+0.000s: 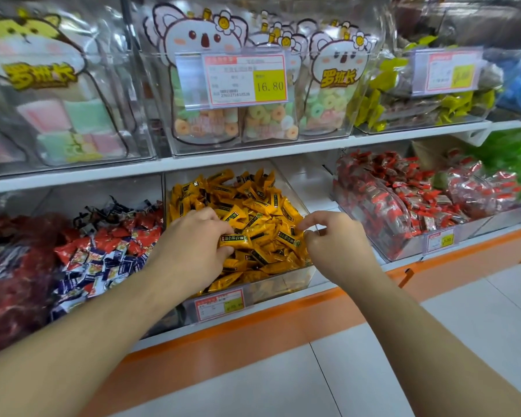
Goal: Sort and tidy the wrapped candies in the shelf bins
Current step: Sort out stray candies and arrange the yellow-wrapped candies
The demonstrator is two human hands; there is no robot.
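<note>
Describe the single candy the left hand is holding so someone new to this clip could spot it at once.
Start at the clear bin of yellow wrapped candies in the middle of the lower shelf, between the red-and-blue mix and the red candies. At its front left, the left hand pinches one yellow candy. It lies lifted crosswise in the fingers with its dark label strip facing up, while the others lie loose in the heap.

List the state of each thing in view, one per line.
left hand: pinching one yellow candy
right hand: fingers curled at the pile's right edge, hold unclear
yellow candy bin: open-topped, heaped full
red-and-blue candy bin: full, colours mixed
red candy bin: heaped
ring candy bags: upright
</note>
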